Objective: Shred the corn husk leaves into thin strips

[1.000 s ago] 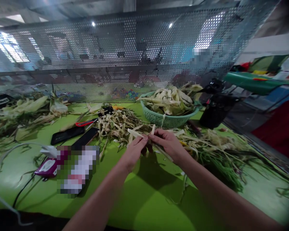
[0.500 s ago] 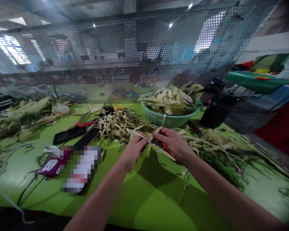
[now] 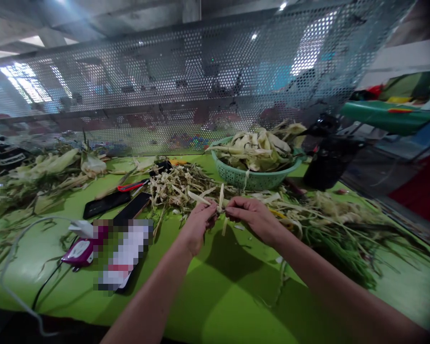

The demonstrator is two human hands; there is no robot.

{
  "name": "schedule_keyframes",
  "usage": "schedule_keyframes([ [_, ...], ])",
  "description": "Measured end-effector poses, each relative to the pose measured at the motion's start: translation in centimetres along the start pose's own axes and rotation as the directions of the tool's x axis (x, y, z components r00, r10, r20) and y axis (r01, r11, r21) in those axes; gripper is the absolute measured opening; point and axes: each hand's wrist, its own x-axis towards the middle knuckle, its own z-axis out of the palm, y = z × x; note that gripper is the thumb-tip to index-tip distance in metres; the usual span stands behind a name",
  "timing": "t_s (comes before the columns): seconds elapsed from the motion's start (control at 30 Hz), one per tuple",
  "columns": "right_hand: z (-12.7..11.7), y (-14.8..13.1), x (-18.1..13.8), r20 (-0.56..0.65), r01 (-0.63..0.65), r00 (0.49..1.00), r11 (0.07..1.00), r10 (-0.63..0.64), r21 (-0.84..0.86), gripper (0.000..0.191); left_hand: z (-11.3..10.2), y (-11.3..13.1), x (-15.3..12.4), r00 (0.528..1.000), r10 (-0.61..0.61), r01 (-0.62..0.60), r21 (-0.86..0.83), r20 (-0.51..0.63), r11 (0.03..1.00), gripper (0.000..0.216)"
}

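My left hand [image 3: 198,224] and my right hand [image 3: 252,217] meet over the green table [image 3: 222,306], both pinched on a thin pale husk strip [image 3: 221,198] that stands up between the fingertips. Another pale strip [image 3: 199,198] pokes out leftward above my left fingers. Just beyond the hands lies a heap of shredded pale husk pieces [image 3: 175,184]. A teal plastic basket [image 3: 252,177] filled with husks stands behind the right hand.
Two dark phones [image 3: 107,203] and a red-handled tool [image 3: 132,185] lie left of the heap. A purple device [image 3: 78,251] with a white cable sits front left. Leafy stalks [image 3: 337,229] cover the right side, corn husks [image 3: 53,165] the far left. A perforated metal screen [image 3: 186,86] backs the table.
The hands have drawn closer together and the right hand has turned so the red-handled tool seen in it half a second ago is hidden. The strip between the fingers now stands more upright.
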Motion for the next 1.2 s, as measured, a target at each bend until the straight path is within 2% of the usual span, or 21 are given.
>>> schedule_keyframes([
  [0.2,-0.1,0.2,-0.1,-0.033,-0.057,0.998,0.998,0.058,0.035,0.016,0.1,0.1,-0.3,0.999,-0.020,0.021,-0.034,0.029,0.999,0.025],
  [0.27,-0.4,0.3,0.0,-0.048,-0.031,0.998,0.999,0.029,-0.037,0.018,0.0,0.1,-0.3,1.000,0.001,0.000,-0.029,0.028,1.000,0.025],
  [0.33,-0.8,0.2,0.1,-0.105,0.053,0.992,0.982,-0.073,-0.179,0.019,-0.1,0.0,-0.2,0.999,0.037,-0.037,-0.007,0.020,0.999,0.025],
  [0.4,-1.0,-0.1,0.0,-0.208,0.173,0.940,0.903,-0.271,-0.393,0.018,-0.1,-0.2,0.0,0.998,0.066,-0.066,0.022,-0.006,0.998,0.025],
  [0.47,-0.9,-0.5,-0.2,-0.300,0.233,0.829,0.779,-0.473,-0.582,0.020,-0.1,-0.4,0.3,0.995,0.088,-0.086,0.052,-0.043,0.995,0.025],
  [0.5,-0.7,-0.7,-0.4,-0.315,0.237,0.791,0.738,-0.524,-0.632,0.019,-0.1,-0.5,0.4,0.993,0.104,-0.100,0.065,-0.059,0.993,0.025],
  [0.53,-0.4,-0.8,-0.5,-0.313,0.233,0.787,0.726,-0.531,-0.647,0.016,0.0,-0.6,0.4,0.989,0.128,-0.122,0.076,-0.072,0.990,0.024],
  [0.57,0.0,-0.7,-0.7,-0.298,0.225,0.811,0.739,-0.504,-0.635,0.015,0.1,-0.8,0.5,0.985,0.155,-0.148,0.084,-0.074,0.985,0.024],
  [0.63,0.9,-0.4,-0.9,-0.238,0.189,0.890,0.790,-0.389,-0.583,0.020,0.3,-1.0,0.5,0.977,0.201,-0.196,0.083,-0.066,0.977,0.024],
  [0.7,1.7,0.1,-0.9,-0.213,0.142,0.928,0.819,-0.305,-0.556,0.022,0.5,-1.1,0.4,0.973,0.223,-0.219,0.076,-0.053,0.973,0.023],
  [0.87,2.1,1.0,-0.6,-0.201,0.106,0.955,0.880,-0.220,-0.463,0.014,0.7,-1.1,0.1,0.969,0.245,-0.239,0.137,-0.027,0.961,0.019],
  [1.03,2.2,1.3,-0.4,-0.126,0.022,0.991,0.992,-0.037,-0.123,0.013,0.7,-0.8,0.0,0.972,0.224,-0.209,0.163,-0.075,0.964,0.019],
  [1.1,2.2,1.2,-0.3,-0.093,0.033,0.995,0.999,-0.036,-0.039,0.014,0.7,-0.6,0.0,0.982,0.171,-0.163,0.106,-0.076,0.981,0.021],
  [1.2,1.9,1.2,-0.2,-0.107,0.104,0.988,0.990,-0.114,-0.097,0.012,0.9,-0.3,-0.1,0.992,0.100,-0.100,0.006,-0.074,0.995,0.025],
])
